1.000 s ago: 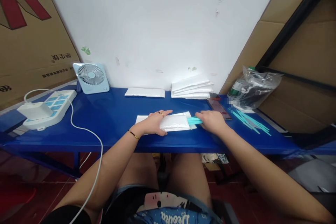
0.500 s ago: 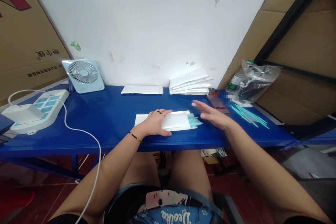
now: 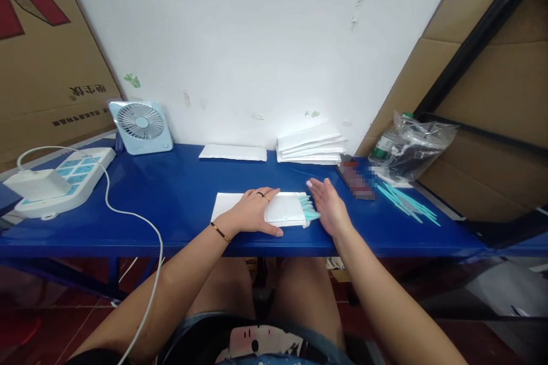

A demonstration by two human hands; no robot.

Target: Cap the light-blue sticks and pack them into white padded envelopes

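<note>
Brown printed cardboard point(image 3: 47, 77), upright at far left. White block-shaped adapter point(image 3: 38, 183), seated on a white power strip point(image 3: 92, 178) with blue socket faces; thin white cable point(image 3: 161, 252) looping from it past the left forearm. Light-blue square fan point(image 3: 142, 126), standing against the white wall point(image 3: 240, 40). Blue flat-topped table point(image 3: 180, 182), carrying the lot. White flat envelope point(image 3: 233, 152), lying singly at the table's back edge. Left hand point(image 3: 253, 211), ringed and braceleted, thumb and fingers spread, laid on a white rectangular padded pouch point(image 3: 285, 209) at the table's front, centre. Turquoise slender sticks point(image 3: 306, 205), protruding from the pouch's right end. White envelope stack point(image 3: 311, 145), untidy, behind. Right hand point(image 3: 329, 203), fingers extended, held at the stick ends; contact cannot be told. Dark-red rectangular object point(image 3: 356, 179), partly pixelated. Loose turquoise strips point(image 3: 406, 203), fanned on the table. Green-labelled bottle point(image 3: 382, 147), beside a clear plastic bag point(image 3: 422, 145).
</note>
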